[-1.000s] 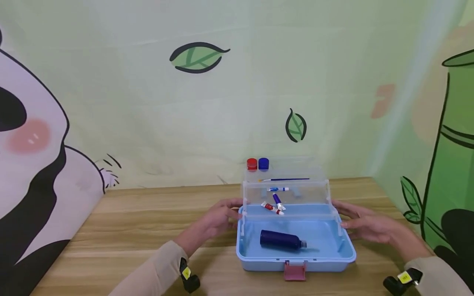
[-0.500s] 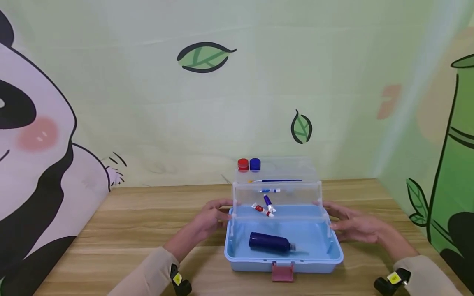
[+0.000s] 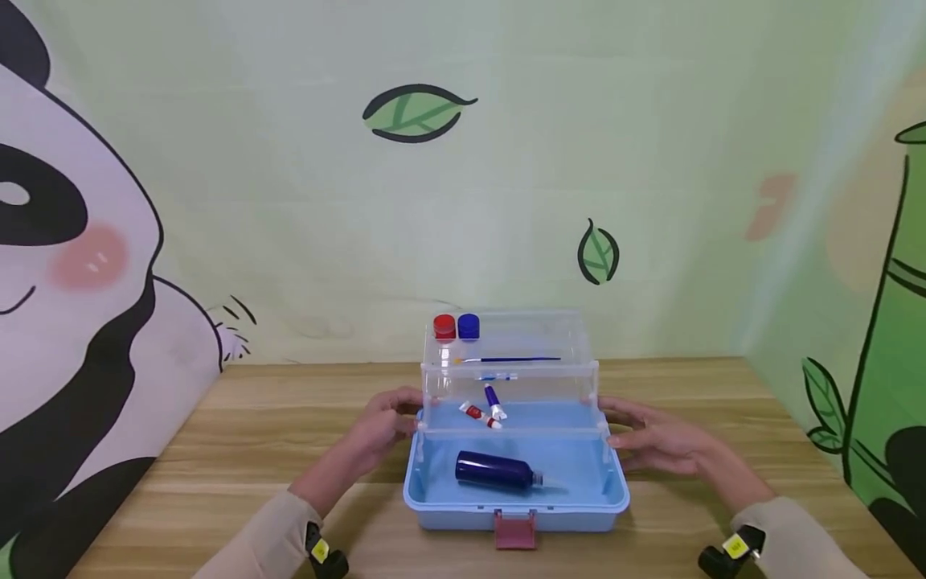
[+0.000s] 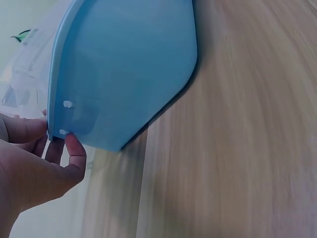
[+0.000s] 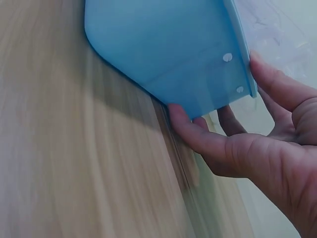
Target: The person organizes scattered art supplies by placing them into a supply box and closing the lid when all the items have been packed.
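A light blue plastic storage box [image 3: 516, 519] stands open on the table, its pink latch [image 3: 515, 531] hanging at the front. My left hand [image 3: 383, 426] grips the rear left corner; in the left wrist view its thumb is at the rim and fingers curl behind. At the rear right corner my right hand [image 3: 661, 438] holds the box, thumb on the rim. A dark blue bottle [image 3: 495, 470] lies inside. In the raised clear tray [image 3: 542, 418] are a red-and-white paint tube [image 3: 479, 415] and a purple one [image 3: 495, 400].
Higher up, the clear tiers hold a red-capped jar [image 3: 444, 327], a blue-capped jar [image 3: 469, 326], a thin paintbrush [image 3: 510, 359] and a partly hidden blue tube [image 3: 499, 377]. The wooden table [image 3: 289, 402] ends at a printed cloth backdrop [image 3: 311, 201].
Both hands have moved the box leftward along the table, with its contents riding along. The head view has turned slightly left. The hold at the two rear corners looks the same.
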A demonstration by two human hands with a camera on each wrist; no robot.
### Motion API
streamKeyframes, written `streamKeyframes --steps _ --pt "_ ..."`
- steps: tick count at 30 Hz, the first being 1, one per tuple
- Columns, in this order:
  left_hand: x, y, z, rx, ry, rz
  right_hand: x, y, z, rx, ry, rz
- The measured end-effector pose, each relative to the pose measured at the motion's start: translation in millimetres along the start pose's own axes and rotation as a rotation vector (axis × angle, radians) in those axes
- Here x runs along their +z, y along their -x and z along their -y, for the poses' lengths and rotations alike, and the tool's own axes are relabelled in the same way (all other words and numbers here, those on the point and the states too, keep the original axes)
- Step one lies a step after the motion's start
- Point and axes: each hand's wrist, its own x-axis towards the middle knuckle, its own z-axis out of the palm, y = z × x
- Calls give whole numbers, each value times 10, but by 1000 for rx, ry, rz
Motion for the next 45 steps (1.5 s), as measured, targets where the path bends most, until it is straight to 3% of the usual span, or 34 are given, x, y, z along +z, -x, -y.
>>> streamKeyframes --steps 12,23,39,45 --pt "-163 26 -43 -1 35 -55 119 -150 30 -27 -35 -28" --pt "-150 33 -59 -47 35 -136 172 -174 67 -53 1 -46" --pt "-153 60 56 3 189 -236 216 -173 44 -112 16 -82" --pt "-142 93 89 2 205 -267 264 -177 9 -132 14 -102"
